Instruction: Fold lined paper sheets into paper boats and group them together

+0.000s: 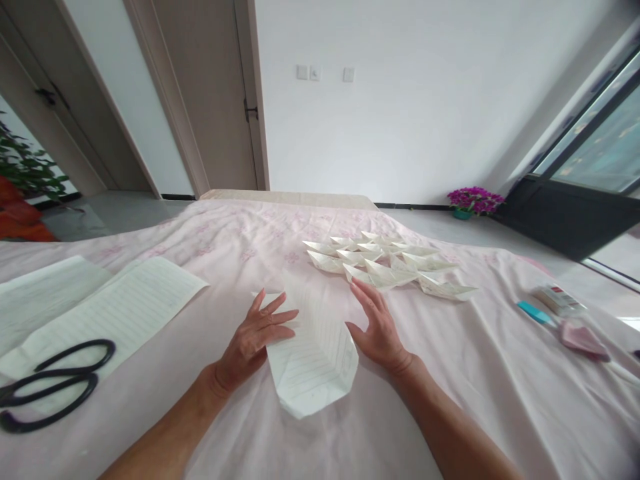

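Observation:
A partly folded sheet of lined paper (313, 357) lies on the pink bedsheet (440, 373) in front of me, its near end folded to a point. My left hand (255, 340) rests flat on the paper's left edge with fingers stretched out. My right hand (377, 327) lies open along the paper's right edge, fingers extended and thumb touching the sheet. Neither hand grips anything.
Several folded paper boats (385, 263) sit in a cluster beyond my right hand. Black scissors (47, 387) lie on lined paper sheets (115, 313) at the left. A teal-handled tool (535, 312), a small box (557, 299) and a pink pouch (583, 339) lie at the right.

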A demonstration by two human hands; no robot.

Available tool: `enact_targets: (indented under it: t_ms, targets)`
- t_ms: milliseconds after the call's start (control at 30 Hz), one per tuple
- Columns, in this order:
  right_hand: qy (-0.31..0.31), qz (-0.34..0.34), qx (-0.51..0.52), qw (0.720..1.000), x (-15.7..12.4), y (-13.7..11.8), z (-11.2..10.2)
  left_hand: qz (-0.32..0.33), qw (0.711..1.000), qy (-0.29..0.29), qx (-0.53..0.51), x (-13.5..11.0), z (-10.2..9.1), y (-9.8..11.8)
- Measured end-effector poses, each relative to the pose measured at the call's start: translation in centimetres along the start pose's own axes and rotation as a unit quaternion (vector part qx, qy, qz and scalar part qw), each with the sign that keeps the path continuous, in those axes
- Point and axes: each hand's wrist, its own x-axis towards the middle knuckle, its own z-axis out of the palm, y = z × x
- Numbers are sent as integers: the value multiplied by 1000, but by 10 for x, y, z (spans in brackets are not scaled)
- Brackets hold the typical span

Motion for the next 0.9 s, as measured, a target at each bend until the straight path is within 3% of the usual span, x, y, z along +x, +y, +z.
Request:
enact_targets:
  t_ms: [133, 233, 500, 733, 900]
  targets:
    - [-18, -39, 5, 999, 6, -15, 7, -4, 996, -82, 31, 1, 3, 2]
    - [-35, -50, 1, 998, 8, -22, 9, 8, 993, -112, 36, 3, 5, 5]
    - [-118, -103, 12, 988, 8, -18, 1, -53, 994, -96, 10, -3, 4, -9]
    - [-176, -62, 36, 982, 2, -11, -3, -102, 989, -103, -22, -8, 1, -23]
    - [-157, 77, 28, 984, -1, -11, 2, -164, 983, -79, -15, -9, 2, -27]
